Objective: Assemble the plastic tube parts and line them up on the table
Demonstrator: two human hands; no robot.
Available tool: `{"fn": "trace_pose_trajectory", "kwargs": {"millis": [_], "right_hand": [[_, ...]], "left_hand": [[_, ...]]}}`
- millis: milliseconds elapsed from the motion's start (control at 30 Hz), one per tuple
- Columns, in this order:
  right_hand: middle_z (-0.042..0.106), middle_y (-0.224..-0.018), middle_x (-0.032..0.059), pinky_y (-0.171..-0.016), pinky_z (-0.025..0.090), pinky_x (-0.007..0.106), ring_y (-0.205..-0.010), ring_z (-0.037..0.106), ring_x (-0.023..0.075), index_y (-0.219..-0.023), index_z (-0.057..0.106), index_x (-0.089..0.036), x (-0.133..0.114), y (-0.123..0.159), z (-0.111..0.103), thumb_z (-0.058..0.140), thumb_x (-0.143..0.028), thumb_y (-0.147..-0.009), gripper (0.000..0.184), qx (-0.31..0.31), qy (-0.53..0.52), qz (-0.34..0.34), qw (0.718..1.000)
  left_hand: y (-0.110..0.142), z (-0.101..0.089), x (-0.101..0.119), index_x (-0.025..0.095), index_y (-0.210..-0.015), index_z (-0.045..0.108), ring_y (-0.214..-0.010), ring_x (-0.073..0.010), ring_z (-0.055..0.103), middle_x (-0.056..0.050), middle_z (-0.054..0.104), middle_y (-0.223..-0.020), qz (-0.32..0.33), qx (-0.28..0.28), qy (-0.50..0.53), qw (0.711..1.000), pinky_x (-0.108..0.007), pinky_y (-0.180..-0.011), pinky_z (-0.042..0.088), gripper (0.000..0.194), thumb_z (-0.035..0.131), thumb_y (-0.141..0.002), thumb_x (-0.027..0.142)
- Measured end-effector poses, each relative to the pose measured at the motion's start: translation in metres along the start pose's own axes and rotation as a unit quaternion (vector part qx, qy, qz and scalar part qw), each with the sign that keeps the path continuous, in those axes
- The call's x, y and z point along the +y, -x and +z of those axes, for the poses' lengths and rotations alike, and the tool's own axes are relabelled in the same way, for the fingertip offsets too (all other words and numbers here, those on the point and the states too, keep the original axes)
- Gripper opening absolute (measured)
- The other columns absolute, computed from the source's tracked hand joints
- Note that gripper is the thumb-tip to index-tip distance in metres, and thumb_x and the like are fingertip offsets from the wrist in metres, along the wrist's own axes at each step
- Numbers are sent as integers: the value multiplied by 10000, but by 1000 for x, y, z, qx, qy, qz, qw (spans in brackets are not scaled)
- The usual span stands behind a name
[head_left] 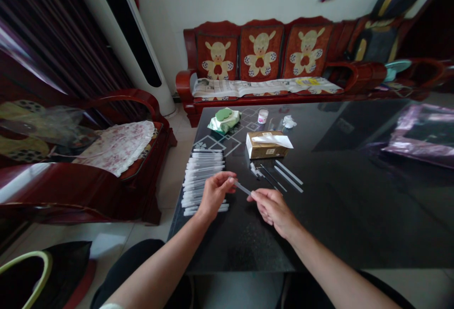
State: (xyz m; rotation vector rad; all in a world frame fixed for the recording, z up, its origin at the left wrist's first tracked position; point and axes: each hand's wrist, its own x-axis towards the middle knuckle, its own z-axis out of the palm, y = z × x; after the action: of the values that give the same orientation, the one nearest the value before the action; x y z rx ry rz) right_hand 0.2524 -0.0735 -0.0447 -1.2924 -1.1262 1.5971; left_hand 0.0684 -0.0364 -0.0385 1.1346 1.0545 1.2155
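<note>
Between my two hands a thin, pale translucent tube [242, 187] is held slantwise above the dark table. My left hand [217, 190] pinches its upper left end, and my right hand [272, 208] grips its lower right end with thumb and fingers. Beside and partly behind my left hand lies a stacked row of several whitish pen-like sticks [203, 169]. Beyond my right hand are two loose pale tubes [289, 175], thin dark rods [273, 178] and a few small white pieces [254, 169], too small to name surely.
A tissue box [267, 150] stands past the loose parts. Farther back are a green wipes pack [224, 120], a small white jar [263, 116] and a crumpled tissue [289, 121]. Purple shiny packaging [422, 134] lies at the right. The glossy table's [248, 267] front edge is near my legs.
</note>
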Motion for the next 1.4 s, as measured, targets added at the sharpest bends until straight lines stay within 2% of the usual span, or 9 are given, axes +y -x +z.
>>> {"fn": "trace_pose_trajectory", "kwargs": {"millis": [67,167,333,433,533,767,900,1067,1400], "right_hand": [[352,-448,-81,-354,192,182,-375,281,54,-769,658,-132,1,-4,-9,576,-488,-812,368,13,78,-43,996],[473,-500,-34,-436,267,199,-475,401,81,-668,677,-131,4,-9,-16,598,-423,-810,334,7,194,-103,976],[487,-468,-37,-421,274,197,-445,419,83,-634,659,-137,6,-10,-15,583,-468,-816,386,-40,212,-95,972],[538,-479,-24,-344,271,185,-356,422,79,-791,671,-136,3,-11,-22,492,-572,-842,475,-9,152,-45,987],[596,-534,9,-307,292,179,-351,474,94,-926,655,-127,-2,-15,-43,466,-622,-831,538,94,109,-43,989],[604,-519,20,-348,344,208,-349,483,105,-834,671,-131,-10,-26,-105,523,-434,-818,338,274,237,-130,923],[641,-555,39,-471,403,244,-470,576,152,-767,691,-161,-8,-28,-117,538,-311,-797,216,253,411,-113,868],[706,-723,68,-580,384,271,-699,654,207,-711,677,-204,-3,-27,-104,541,-238,-813,173,205,586,-89,779],[717,-853,109,-601,399,282,-788,680,238,-831,655,-174,3,-34,-97,488,-231,-855,178,171,696,-38,696]], "left_hand": [[-2,-9,12,215,-991,725,-878,-226,635,-87,701,-962,103,-8,-138,985,-329,-788,490,243,671,-778,318],[4,-8,19,277,-1108,690,-1062,-259,584,-81,681,-1113,206,-128,-302,922,-397,-969,392,292,605,-831,237],[15,1,4,256,-1086,695,-869,-231,616,-83,695,-905,204,-242,-434,843,-340,-847,432,268,553,-860,242],[10,-14,7,265,-1075,696,-854,-206,613,-70,677,-906,192,-229,-448,843,-286,-787,437,274,505,-881,234],[2,-40,21,268,-1004,717,-850,-198,608,-65,655,-935,178,-170,-495,833,-275,-771,438,244,521,-868,223],[-1,-77,32,254,-890,706,-895,-216,603,-51,633,-898,128,-151,-656,729,-268,-698,417,189,548,-831,171],[-3,-80,24,249,-904,664,-894,-219,613,-43,648,-914,112,-154,-667,720,-280,-714,418,187,595,-780,128],[-5,-79,24,246,-865,627,-875,-209,613,-26,656,-896,97,-161,-665,723,-277,-731,412,220,611,-735,69],[-6,-71,30,226,-899,604,-895,-193,605,-15,647,-921,86,-193,-672,710,-271,-733,407,181,624,-758,115]]}}
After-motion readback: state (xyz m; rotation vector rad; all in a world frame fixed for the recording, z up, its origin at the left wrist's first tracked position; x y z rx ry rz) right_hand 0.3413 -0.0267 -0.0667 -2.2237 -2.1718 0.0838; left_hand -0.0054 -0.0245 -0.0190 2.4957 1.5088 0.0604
